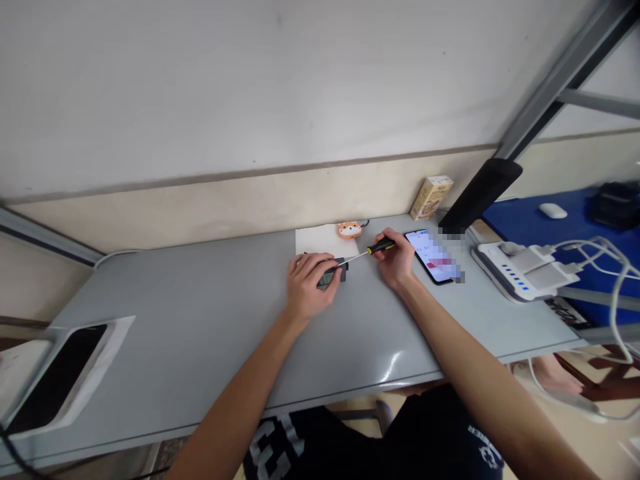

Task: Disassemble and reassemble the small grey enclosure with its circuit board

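Note:
My left hand point(311, 283) is closed around a small dark grey device point(341, 272) with a greenish display, keeping it on the grey desk. Much of the device is hidden under the fingers. In my right hand point(395, 260) is a screwdriver point(380, 246) with a black and yellow handle, lying nearly level. Its thin metal shaft points left and its tip reaches the device near my left fingers; whether it sits in a screw I cannot tell. A white sheet of paper point(317, 240) lies just behind my left hand.
Behind the hands sits an orange animal-face case point(349, 230). A lit phone point(434, 257) lies right of my right hand, near a small box point(431, 198) and a black cylinder point(483, 193). A power strip point(520, 270) with cables stands at the right edge; a dark-screened tablet point(60, 377) lies left.

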`<action>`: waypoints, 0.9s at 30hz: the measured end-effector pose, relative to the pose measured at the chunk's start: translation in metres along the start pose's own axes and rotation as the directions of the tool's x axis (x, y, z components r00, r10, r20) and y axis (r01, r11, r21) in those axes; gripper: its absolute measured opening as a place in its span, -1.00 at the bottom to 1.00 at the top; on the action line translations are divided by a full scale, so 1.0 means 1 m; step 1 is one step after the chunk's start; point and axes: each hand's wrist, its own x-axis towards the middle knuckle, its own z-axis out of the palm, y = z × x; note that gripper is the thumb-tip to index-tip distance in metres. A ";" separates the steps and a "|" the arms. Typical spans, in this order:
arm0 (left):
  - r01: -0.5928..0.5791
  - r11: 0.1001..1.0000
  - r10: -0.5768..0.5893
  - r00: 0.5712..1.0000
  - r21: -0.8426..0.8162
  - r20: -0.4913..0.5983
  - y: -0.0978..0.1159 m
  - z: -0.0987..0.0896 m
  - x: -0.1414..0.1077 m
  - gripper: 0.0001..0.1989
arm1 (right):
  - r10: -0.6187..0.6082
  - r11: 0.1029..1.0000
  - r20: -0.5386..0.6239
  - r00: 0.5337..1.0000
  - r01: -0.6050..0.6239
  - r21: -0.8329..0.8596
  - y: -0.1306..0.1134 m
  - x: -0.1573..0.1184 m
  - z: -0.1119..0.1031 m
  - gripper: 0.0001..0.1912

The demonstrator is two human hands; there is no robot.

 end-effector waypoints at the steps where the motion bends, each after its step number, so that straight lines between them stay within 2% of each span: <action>1: -0.003 1.000 0.003 1.000 0.002 -0.016 0.000 0.000 0.000 -0.94 | 0.000 1.000 0.003 1.000 0.000 -0.001 -0.001 0.000 0.001 -0.83; 4: -0.004 1.000 0.005 0.999 0.005 -0.041 0.001 0.000 0.000 -0.94 | -0.007 1.000 -0.004 1.000 0.007 -0.003 -0.003 -0.001 0.002 -0.83; 10: 0.026 1.000 -0.026 1.000 0.016 0.000 0.001 0.000 -0.001 -0.84 | -0.024 0.999 -0.001 1.000 0.024 -0.029 -0.006 -0.001 0.003 -0.81; 15: 0.033 0.999 -0.033 0.999 0.007 0.021 -0.002 -0.001 -0.001 -0.87 | -0.017 0.999 -0.025 1.000 0.016 -0.038 -0.006 -0.001 0.004 -0.82; 19: 0.044 0.999 -0.044 0.999 0.009 -0.014 -0.003 -0.001 -0.001 -0.90 | 0.013 0.998 0.011 1.000 -0.012 -0.066 -0.002 -0.003 0.006 -0.80; 23: 0.025 0.999 -0.022 0.998 0.046 -0.060 -0.005 0.000 -0.001 -0.95 | 0.017 0.998 -0.007 1.000 -0.018 -0.068 0.001 -0.005 0.007 -0.80; 27: -0.003 0.996 0.008 0.998 0.088 -0.056 -0.006 -0.002 0.000 -0.96 | -0.002 0.998 -0.005 1.000 0.002 -0.064 -0.003 -0.006 0.008 -0.81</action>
